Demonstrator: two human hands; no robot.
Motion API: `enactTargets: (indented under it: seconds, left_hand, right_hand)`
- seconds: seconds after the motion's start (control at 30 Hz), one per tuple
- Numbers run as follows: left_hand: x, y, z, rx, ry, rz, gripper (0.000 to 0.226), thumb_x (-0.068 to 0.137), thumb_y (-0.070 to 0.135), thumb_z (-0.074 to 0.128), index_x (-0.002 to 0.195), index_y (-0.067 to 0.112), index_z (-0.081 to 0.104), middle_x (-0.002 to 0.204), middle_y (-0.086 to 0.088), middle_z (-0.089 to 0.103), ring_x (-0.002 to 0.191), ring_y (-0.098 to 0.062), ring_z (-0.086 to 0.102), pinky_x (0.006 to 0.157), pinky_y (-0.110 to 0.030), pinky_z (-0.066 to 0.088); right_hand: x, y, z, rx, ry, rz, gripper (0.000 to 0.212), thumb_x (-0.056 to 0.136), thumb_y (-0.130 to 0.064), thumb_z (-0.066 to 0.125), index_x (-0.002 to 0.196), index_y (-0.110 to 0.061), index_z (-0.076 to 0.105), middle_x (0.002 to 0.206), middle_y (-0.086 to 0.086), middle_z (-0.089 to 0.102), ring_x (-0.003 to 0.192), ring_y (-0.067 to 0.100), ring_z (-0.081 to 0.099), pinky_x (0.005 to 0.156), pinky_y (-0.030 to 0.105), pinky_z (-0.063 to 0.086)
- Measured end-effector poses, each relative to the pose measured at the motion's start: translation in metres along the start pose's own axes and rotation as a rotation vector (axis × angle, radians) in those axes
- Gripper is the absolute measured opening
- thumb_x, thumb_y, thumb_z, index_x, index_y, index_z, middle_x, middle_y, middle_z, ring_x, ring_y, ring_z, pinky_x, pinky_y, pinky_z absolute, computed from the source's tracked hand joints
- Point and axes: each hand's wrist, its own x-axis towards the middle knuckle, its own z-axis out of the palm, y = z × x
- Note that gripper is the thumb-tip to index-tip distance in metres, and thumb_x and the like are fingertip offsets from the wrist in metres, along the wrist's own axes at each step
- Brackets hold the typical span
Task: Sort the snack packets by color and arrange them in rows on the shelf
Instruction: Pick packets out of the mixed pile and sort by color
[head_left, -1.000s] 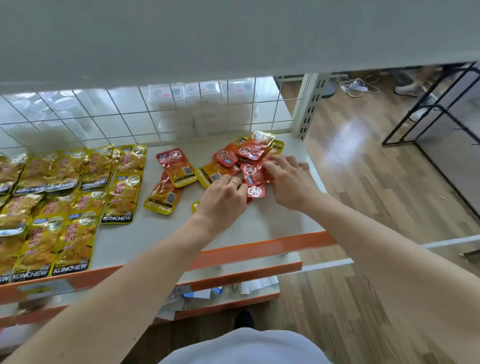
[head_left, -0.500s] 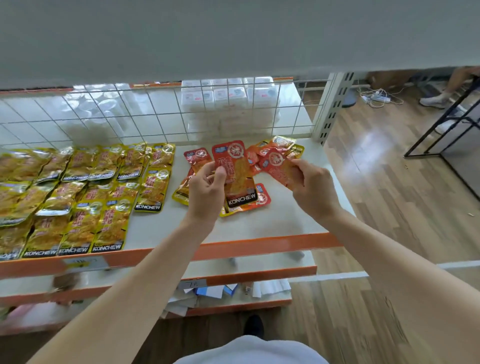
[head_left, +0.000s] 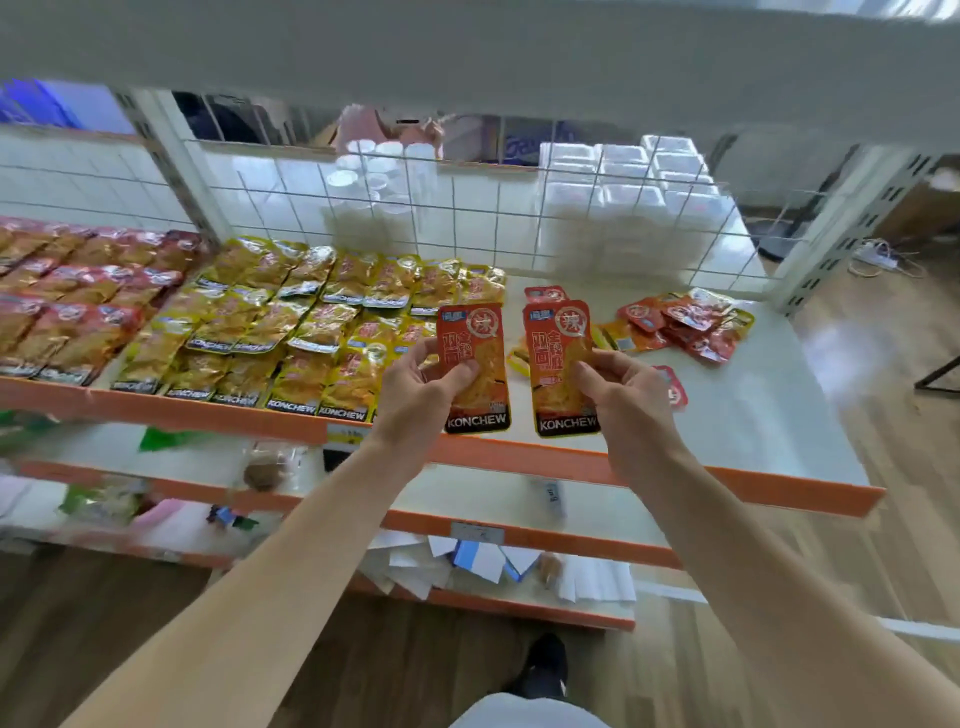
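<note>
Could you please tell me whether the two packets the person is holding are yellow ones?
No, the left hand grips a red packet and the right hand grips a second red packet, both labelled KONCHEW.

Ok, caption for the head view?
Left hand grips one red packet, right hand a second red packet, at the shelf beside yellow rows.

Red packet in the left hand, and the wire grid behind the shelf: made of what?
Red packet: probably printed plastic or foil laminate film, glossy; light sheen, sealed flat edges. Wire grid: looks like thin metal wire with a white coating; straight rods crossing in squares. Coating type unclear.
</note>
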Motion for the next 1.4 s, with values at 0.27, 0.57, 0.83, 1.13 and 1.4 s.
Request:
enactTargets:
  seconds: [0.27,0.57,0.83,1.13,1.4]
  left_hand:
    - [-0.052,0.019,-0.167,-0.034,0.171,0.046,0.018,0.087,0.009,0.075,0.093,0.025,0.073,0.094,-0.001,0.078,0.089,-0.023,0.075,0.082,-0.036,0.059]
    - [-0.115,0.03,-0.311,-0.043,0.216,0.017,0.015,0.089,0.015,0.074,0.101,0.022,0.07,0.091,0.004,0.078,0.092,-0.023,0.074,0.089,-0.04,0.058]
    - [-0.131,0.039,-0.38,0.033,0.335,0.06,0.022,0.08,0.009,0.082,0.094,0.023,0.074,0.094,0.001,0.078,0.09,-0.019,0.075,0.086,-0.038,0.058]
    - [-0.101,0.057,-0.456,-0.043,0.414,0.026,0.01,0.089,0.015,0.074,0.098,0.021,0.072,0.089,0.004,0.079,0.085,-0.017,0.076,0.08,-0.036,0.059]
    - [-0.047,0.078,-0.546,0.051,0.49,0.017,0.011,0.088,0.017,0.076,0.098,0.018,0.075,0.088,0.002,0.079,0.079,-0.016,0.076,0.07,-0.031,0.059]
  right_hand:
    - [-0.075,0.013,0.149,-0.001,-0.117,0.017,0.009,0.092,-0.007,0.067,0.096,-0.014,0.071,0.093,0.006,0.076,0.082,0.021,0.074,0.08,0.042,0.061]
    - [-0.149,0.037,0.279,0.027,-0.233,0.006,0.008,0.091,-0.007,0.07,0.09,-0.015,0.07,0.079,-0.005,0.074,0.08,0.016,0.07,0.074,0.03,0.057]
    - [-0.168,0.036,0.348,-0.102,-0.301,-0.031,0.005,0.088,-0.016,0.075,0.089,-0.021,0.073,0.086,-0.003,0.076,0.083,0.018,0.072,0.074,0.035,0.056]
    - [-0.154,0.045,0.434,-0.092,-0.392,-0.008,0.01,0.088,-0.012,0.074,0.083,-0.02,0.074,0.089,-0.001,0.077,0.091,0.021,0.074,0.086,0.042,0.059]
    - [-0.127,0.051,0.533,-0.101,-0.434,0.011,0.004,0.091,-0.016,0.072,0.088,-0.018,0.07,0.091,0.001,0.074,0.087,0.017,0.071,0.07,0.026,0.054]
